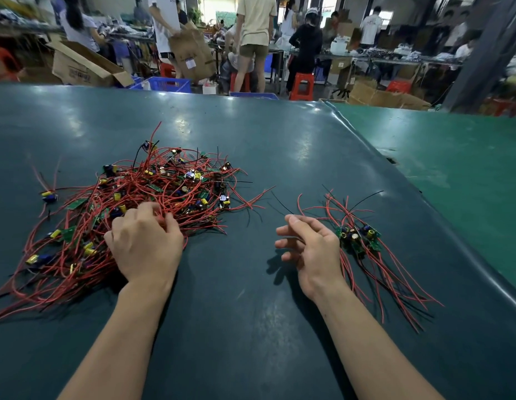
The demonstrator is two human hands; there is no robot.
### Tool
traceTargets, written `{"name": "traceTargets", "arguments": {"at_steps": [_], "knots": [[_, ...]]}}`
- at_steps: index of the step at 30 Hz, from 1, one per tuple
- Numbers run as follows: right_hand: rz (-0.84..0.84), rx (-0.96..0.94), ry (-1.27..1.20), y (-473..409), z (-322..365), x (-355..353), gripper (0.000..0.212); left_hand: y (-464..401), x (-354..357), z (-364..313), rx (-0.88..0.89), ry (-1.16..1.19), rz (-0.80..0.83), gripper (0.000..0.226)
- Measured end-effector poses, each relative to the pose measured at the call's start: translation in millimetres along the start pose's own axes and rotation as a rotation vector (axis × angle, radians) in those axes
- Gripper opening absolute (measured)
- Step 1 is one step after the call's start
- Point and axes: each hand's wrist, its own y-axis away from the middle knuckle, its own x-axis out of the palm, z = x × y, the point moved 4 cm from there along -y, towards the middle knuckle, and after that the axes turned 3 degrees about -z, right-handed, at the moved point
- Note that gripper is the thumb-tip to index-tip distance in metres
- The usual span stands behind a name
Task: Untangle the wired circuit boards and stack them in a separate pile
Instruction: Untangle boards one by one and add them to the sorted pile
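Observation:
A big tangle of small green circuit boards with red and black wires (152,192) lies on the left of the dark green table (251,327). My left hand (144,243) is at the tangle's near edge, its fingers curled into the red wires. A smaller pile of sorted boards (359,238) with wires trailing toward me lies at the right. My right hand (308,249) hovers just left of that pile, fingers loosely curled and holding nothing. One stray board (48,195) lies apart at the far left.
The table's right edge (424,215) runs diagonally, with a lighter green table (453,157) beyond it. Behind the far edge stand several people, cardboard boxes (86,67), blue crates (170,83) and red stools (303,86).

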Motion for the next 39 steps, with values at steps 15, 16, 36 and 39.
{"name": "traceTargets", "arguments": {"at_steps": [15,16,36,39], "knots": [[0.043,0.019,0.030,-4,-3,-1,0.010,10,-16,-1,0.019,0.070,-0.111,0.026],[0.045,0.020,0.029,-5,-3,-1,0.010,10,-19,-2,0.029,0.097,-0.166,0.024],[0.393,0.084,-0.164,4,-6,16,0.030,64,3,-81,1.083,0.827,0.019,0.025],[0.249,0.058,-0.221,-3,-7,13,0.023,68,1,-84,1.098,0.713,-0.008,0.007]]}}
